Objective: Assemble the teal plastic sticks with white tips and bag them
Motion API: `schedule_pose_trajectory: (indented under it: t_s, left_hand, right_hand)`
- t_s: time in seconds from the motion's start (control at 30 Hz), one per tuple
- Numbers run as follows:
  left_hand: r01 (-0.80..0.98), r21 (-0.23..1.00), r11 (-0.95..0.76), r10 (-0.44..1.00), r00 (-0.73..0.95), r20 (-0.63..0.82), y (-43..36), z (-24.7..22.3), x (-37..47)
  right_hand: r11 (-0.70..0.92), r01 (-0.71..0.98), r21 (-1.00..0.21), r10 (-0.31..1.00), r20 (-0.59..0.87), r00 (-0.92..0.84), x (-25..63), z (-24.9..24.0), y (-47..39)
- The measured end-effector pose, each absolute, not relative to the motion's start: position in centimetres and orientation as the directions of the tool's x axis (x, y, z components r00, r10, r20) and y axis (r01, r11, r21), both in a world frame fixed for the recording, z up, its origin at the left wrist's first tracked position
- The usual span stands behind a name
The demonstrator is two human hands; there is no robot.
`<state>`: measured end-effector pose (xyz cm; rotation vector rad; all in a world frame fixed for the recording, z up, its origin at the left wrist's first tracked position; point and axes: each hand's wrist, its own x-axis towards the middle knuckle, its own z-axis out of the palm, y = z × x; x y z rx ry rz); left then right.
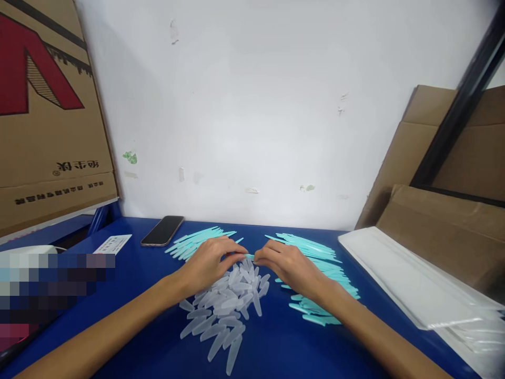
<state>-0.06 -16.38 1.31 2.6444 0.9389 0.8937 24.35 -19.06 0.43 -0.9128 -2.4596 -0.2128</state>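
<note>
On the blue table (158,347), toward its far edge, a teal strip (250,256) — long axis roughly parallel to that edge — bridges the left hand (211,260) and right hand (290,266), pinched in both sets of fingertips, neither nearer.

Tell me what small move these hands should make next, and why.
Perhaps ease the right hand slightly toward the left hand: both pinch at a teal piece bridging the gap between them, near the far end of the frosted pile. Whether parts join there is too small to tell.
</note>
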Motion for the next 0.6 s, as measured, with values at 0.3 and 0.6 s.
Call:
schedule_pose_trajectory:
  t_s: [0.3,0.6]
  left_hand:
    - [0.466,0.376,-0.801,0.599,0.618,0.51,-17.4,1.6,0.3]
    - [0.535,0.175,-0.827,0.555,0.722,0.413,-17.4,2.1,0.4]
  right_hand:
    - [0.822,0.515,-0.243,0.542,0.612,-0.576,24.2,0.1,-18.9]
    - [0.788,0.597,-0.151,0.57,0.547,-0.613,24.2,0.5,-18.9]
